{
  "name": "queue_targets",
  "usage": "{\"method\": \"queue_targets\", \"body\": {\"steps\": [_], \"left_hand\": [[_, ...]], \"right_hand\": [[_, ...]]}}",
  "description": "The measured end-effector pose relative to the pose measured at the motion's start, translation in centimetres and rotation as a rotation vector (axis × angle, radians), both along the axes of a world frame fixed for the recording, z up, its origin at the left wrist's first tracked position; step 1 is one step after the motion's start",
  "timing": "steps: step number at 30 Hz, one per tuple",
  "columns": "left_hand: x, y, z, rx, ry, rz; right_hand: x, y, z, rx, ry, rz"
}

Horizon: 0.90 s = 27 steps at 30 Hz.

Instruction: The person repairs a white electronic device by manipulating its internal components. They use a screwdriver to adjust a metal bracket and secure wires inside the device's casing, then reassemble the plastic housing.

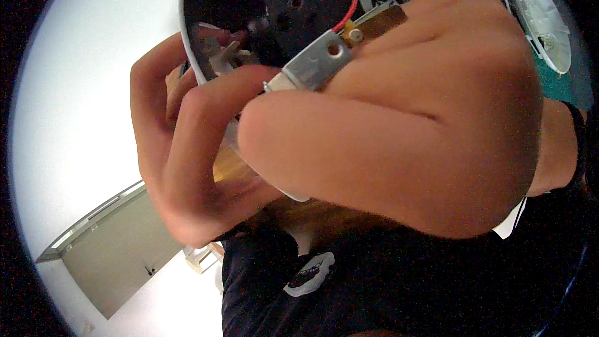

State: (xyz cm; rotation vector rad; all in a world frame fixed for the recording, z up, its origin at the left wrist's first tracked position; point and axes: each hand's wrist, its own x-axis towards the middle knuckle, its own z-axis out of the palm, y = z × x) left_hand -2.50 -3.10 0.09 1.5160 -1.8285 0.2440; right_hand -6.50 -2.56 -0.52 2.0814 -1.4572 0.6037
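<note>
A round appliance housing (189,19) with a white rim and a dark inside fills the top; its exact kind does not show. At the left, my left hand (168,131) is closed around its rim, fingers curled over the edge. Large and near, my right hand (430,112) reaches across from the right with bent fingers, their tips hidden. Whatever it grips is out of sight. Against it lies a silver metal bracket (312,62) with a hole and a brass-coloured piece (352,33). A red wire (353,7) curves up from there inside the housing.
A round white plastic cover (541,19) lies at the upper right, beside a green mat (555,84). Below my hands is my dark shirt (387,274). A grey-beige panel (118,249) on the pale wall and a small light-coloured frame-like object (201,259) appear at the lower left.
</note>
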Motion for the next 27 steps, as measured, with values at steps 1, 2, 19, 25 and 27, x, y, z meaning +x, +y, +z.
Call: {"method": "queue_targets", "body": {"steps": [1,2,19,25,27], "left_hand": [[0.2,-0.6,-0.3,-0.002,-0.001,-0.023],[0.2,-0.3,-0.2,-0.001,-0.010,-0.013],[-1.4,0.5,-1.9,0.088,-0.135,0.063],[-2.8,-1.1,-3.2,0.064,-0.142,0.054],[-2.7,-0.9,-3.2,0.066,-0.147,0.060]], "right_hand": [[1.0,0.0,-0.4,0.026,-0.074,-0.064],[0.9,0.3,-0.2,0.033,-0.062,-0.049],[-11.2,-11.3,-3.3,0.436,-0.324,1.334],[-13.9,-14.5,-4.6,0.519,-0.363,1.440],[-13.9,-14.3,-4.8,0.548,-0.367,1.476]]}}
